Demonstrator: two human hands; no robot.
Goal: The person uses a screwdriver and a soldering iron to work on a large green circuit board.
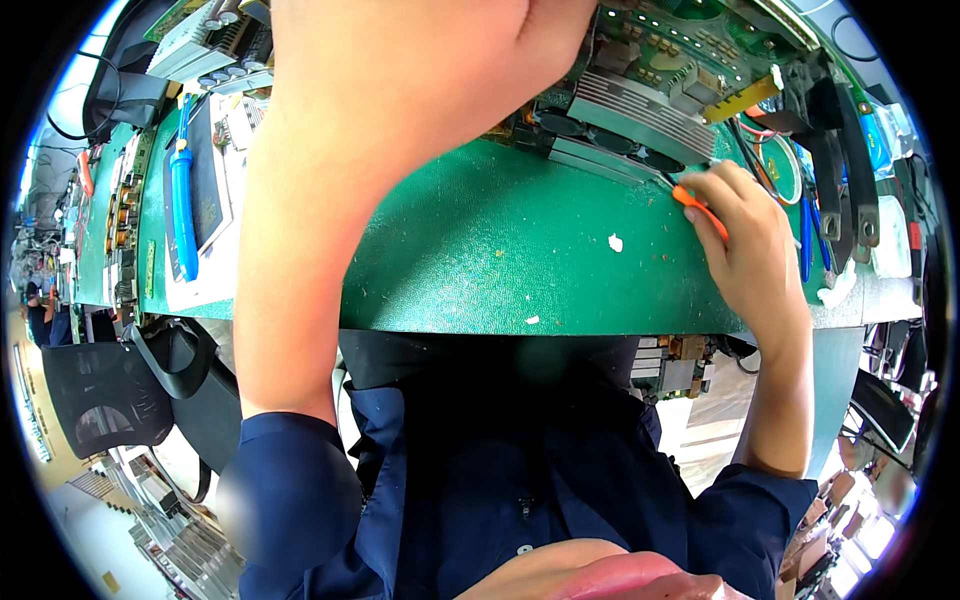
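Observation:
My right hand (745, 225) is closed around a slim hand tool with an orange handle (703, 208). Its thin metal tip points at the near edge of a finned silver heat sink (640, 118); contact cannot be made out. That heat sink sits on a large green circuit board (690, 35) at the far side of the table. Across the upper left reaches my left forearm, with the left hand (470, 45) over the board's left part. Its fingers lie beyond the upper edge, so what they touch is hidden.
The green table mat (500, 240) carries small white scraps. On the left lie a blue soldering-iron-like tool (183, 210), papers and another heat-sinked board (215, 50). To the right are blue-handled tools (812, 235), a black metal bracket (855, 170) and a wire-like coil (780, 165).

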